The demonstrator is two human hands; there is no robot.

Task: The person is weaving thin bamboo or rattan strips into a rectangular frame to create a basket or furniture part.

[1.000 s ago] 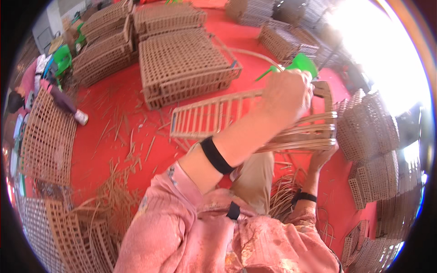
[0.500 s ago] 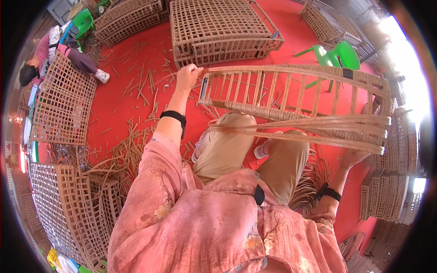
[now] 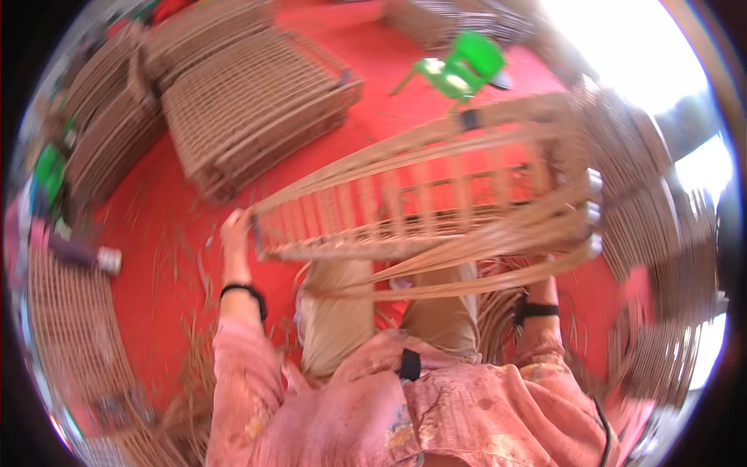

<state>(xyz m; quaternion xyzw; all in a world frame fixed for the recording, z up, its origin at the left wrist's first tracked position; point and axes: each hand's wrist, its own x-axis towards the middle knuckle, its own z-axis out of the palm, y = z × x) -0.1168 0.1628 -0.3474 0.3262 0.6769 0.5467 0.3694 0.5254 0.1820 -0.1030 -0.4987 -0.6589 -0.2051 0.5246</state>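
A long woven cane basket [image 3: 459, 214], with open slats and a bound rim, lies tilted across my knees. Several loose cane strips [image 3: 498, 241] sweep from its right end and loop out over my lap. At the basket's left end, my left hand [image 3: 235, 227] is closed, pinching a cane strip that runs along the upper edge; motion blurs its fingers. Below the right end, my right hand [image 3: 543, 286] grips the basket from underneath, its fingers hidden behind cane.
Stacked woven baskets [image 3: 257, 101] stand at the far left. Beyond my basket is a green plastic chair [image 3: 467, 66]. More lattice stacks [image 3: 630, 187] line the right side. Cane scraps litter the red floor [image 3: 171, 210]. Another person's leg [image 3: 74, 251] shows at the left edge.
My view has turned right, so the surroundings slide left. The basket and both hands sit further left in view, and the basket's left end has dropped lower. Both holds look the same.
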